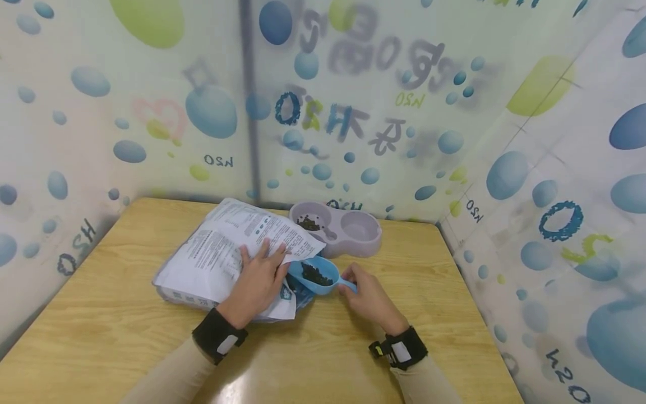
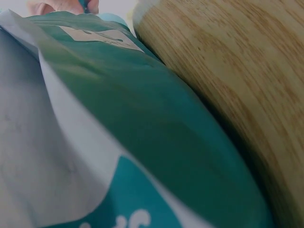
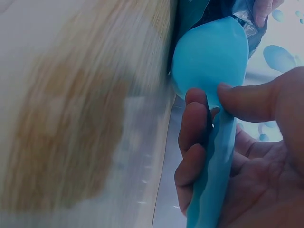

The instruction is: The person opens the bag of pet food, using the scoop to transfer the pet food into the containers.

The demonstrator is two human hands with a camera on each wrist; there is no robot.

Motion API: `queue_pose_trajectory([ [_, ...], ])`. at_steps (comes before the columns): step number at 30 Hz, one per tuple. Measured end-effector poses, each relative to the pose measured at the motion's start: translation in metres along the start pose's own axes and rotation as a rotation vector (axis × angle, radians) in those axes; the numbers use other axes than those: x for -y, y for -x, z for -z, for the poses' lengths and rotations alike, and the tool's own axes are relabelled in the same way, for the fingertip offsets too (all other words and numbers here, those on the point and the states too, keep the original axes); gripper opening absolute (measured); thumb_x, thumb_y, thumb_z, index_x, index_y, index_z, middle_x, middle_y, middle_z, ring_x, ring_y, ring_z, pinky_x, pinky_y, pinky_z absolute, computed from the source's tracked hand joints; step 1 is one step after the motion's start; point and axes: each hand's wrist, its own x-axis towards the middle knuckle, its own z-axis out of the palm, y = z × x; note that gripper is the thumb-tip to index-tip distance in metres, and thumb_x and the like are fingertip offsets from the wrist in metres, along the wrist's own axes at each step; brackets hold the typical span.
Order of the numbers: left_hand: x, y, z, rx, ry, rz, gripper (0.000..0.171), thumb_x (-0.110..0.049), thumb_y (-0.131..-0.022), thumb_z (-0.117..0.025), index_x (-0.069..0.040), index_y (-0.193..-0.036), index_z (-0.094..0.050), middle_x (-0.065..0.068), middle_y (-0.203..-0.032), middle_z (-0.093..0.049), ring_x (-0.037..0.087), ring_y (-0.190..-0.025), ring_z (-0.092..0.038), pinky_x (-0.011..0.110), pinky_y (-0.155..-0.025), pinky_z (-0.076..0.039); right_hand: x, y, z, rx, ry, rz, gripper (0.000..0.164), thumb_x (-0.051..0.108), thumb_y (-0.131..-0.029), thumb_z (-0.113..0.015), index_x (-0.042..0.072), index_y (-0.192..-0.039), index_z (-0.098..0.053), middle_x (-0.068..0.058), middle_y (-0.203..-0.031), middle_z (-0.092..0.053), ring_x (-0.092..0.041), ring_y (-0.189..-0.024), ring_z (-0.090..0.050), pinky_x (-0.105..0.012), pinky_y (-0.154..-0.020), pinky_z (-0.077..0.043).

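Head | left hand (image 1: 256, 285) spread on bag (image 1: 217, 252) | right hand (image 1: 370, 294) grips scoop (image 1: 323, 289) | dark pellets (image 1: 317, 275): scoop; bowl (image 1: 372, 247), left well (image 1: 322, 212)

Beige sleeves (image 1: 169, 370) meet black, white-patched wristbands (image 1: 209, 331).

Most of the left wrist view is filled by the bag (image 2: 142, 114) here, its green side edged by a white panel and teal patch (image 2: 121, 202). Wood-grained table (image 2: 247, 71) is seen at right, and up top, a cut-off hand (image 2: 61, 5) is glimpsed beside a blue-green piece (image 2: 84, 4).
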Motion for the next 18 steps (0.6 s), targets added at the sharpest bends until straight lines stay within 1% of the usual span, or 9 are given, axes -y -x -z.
queue_pose_trajectory([
  [5,0.0010,-0.0009,-0.0001,0.011,-0.002,0.009,0.054,-0.031,-0.123,-0.055,-0.001,-0.169,-0.058,0.020,-0.177,-0.055,0.055,-0.176,-0.031,0.095,-0.134,0.001,-0.0010,-0.0003,0.0000,0.011,0.026,0.019,0.015,0.014,-0.113,-0.076,0.013,-0.126,-0.068,-0.006,-0.115,-0.077,-0.018,-0.103,-0.070,-0.046,-0.099,-0.063],
  [10,0.0013,-0.0010,-0.0001,0.013,0.004,0.009,0.054,-0.032,-0.123,-0.055,-0.002,-0.168,-0.059,0.019,-0.177,-0.055,0.053,-0.176,-0.030,0.095,-0.134,0.001,-0.0019,0.0007,0.0008,0.037,0.042,0.057,0.015,0.016,-0.114,-0.074,0.012,-0.128,-0.069,-0.004,-0.108,-0.074,-0.017,-0.095,-0.065,-0.036,-0.086,-0.057],
  [12,0.0015,-0.0010,-0.0002,0.012,0.006,0.008,0.054,-0.032,-0.123,-0.055,-0.002,-0.168,-0.060,0.019,-0.177,-0.055,0.053,-0.176,-0.030,0.095,-0.134,0.001,-0.0023,0.0009,0.0011,0.037,0.041,0.073,0.016,0.017,-0.113,-0.075,0.010,-0.126,-0.070,-0.004,-0.105,-0.072,-0.017,-0.092,-0.063,-0.033,-0.082,-0.054],
  [18,0.0020,-0.0010,-0.0010,0.005,0.002,0.002,0.053,-0.030,-0.123,-0.056,-0.001,-0.167,-0.061,0.020,-0.177,-0.055,0.055,-0.176,-0.031,0.095,-0.134,0.000,-0.0056,-0.0008,0.0013,0.039,0.054,0.083,0.017,0.024,-0.112,-0.080,0.014,-0.121,-0.070,0.001,-0.099,-0.067,-0.014,-0.089,-0.060,-0.028,-0.078,-0.047],
])
